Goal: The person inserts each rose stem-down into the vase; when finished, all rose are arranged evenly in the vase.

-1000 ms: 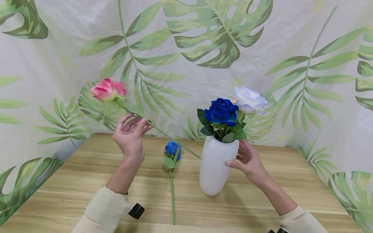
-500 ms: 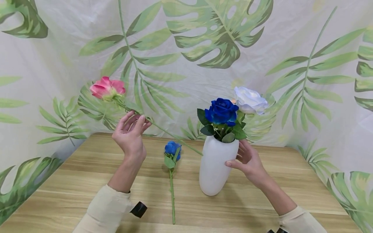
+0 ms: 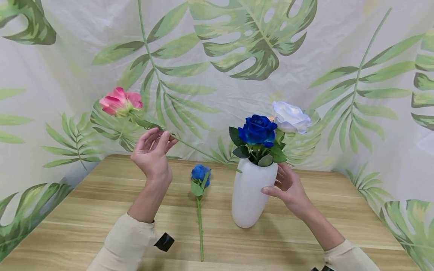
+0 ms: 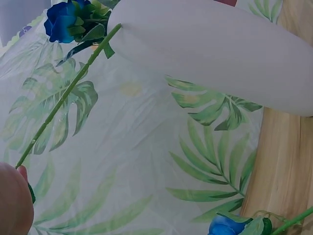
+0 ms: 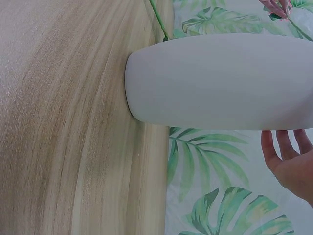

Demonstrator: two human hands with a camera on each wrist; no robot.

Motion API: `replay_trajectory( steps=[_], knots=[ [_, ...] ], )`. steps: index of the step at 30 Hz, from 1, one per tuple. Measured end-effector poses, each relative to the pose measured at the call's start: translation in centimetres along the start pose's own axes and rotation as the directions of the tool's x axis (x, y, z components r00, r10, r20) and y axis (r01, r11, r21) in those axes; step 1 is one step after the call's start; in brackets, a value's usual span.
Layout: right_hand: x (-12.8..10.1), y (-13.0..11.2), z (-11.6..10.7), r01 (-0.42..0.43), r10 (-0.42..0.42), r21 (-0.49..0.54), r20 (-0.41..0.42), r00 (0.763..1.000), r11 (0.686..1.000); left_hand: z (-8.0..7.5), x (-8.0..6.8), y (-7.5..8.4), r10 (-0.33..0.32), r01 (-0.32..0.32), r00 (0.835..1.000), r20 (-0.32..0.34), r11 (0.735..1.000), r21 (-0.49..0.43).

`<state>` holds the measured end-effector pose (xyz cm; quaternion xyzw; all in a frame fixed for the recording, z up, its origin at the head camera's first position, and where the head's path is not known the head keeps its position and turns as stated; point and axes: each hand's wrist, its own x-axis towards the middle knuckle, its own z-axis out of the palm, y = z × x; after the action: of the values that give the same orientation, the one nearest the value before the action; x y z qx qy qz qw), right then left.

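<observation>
My left hand pinches the green stem of a pink rose, held slanting above the table with its bloom up to the left. The stem's lower end overlaps the upper left side of a white vase, just below the rim. In the left wrist view that stem end shows by the vase's mouth. Around the vase's right side my right hand grips, thumb in front and fingers partly hidden behind. A dark blue rose and a pale white rose stand in the vase.
On the wooden table, between the left arm and the vase, lies a smaller blue rose, its stem toward the front edge. A bit of orange bloom peeks out behind the dark blue rose. Leaf-printed cloth hangs behind the table.
The pink rose has shifted slightly up and left at its bloom, while its stem end has risen and moved right, toward the vase's rim. The right hand and vase have barely moved.
</observation>
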<state>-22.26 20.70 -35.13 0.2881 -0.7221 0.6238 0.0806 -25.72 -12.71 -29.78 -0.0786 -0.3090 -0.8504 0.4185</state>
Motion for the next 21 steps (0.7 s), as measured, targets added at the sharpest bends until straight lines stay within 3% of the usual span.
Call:
replay_trajectory(
  steps=[12, 21],
  knots=[
    [-0.1, 0.2, 0.0, 0.008, -0.008, 0.011, 0.002, 1.000, 1.000, 1.0, 0.3, 0.7, 0.057, -0.058, 0.998, -0.042, 0.998, -0.032],
    [0.1, 0.2, 0.0, 0.021, -0.021, 0.022, 0.010, 1.000, 1.000, 2.4, -0.4, 0.9, 0.086, -0.088, 0.995, -0.047, 0.995, -0.051]
  ],
)
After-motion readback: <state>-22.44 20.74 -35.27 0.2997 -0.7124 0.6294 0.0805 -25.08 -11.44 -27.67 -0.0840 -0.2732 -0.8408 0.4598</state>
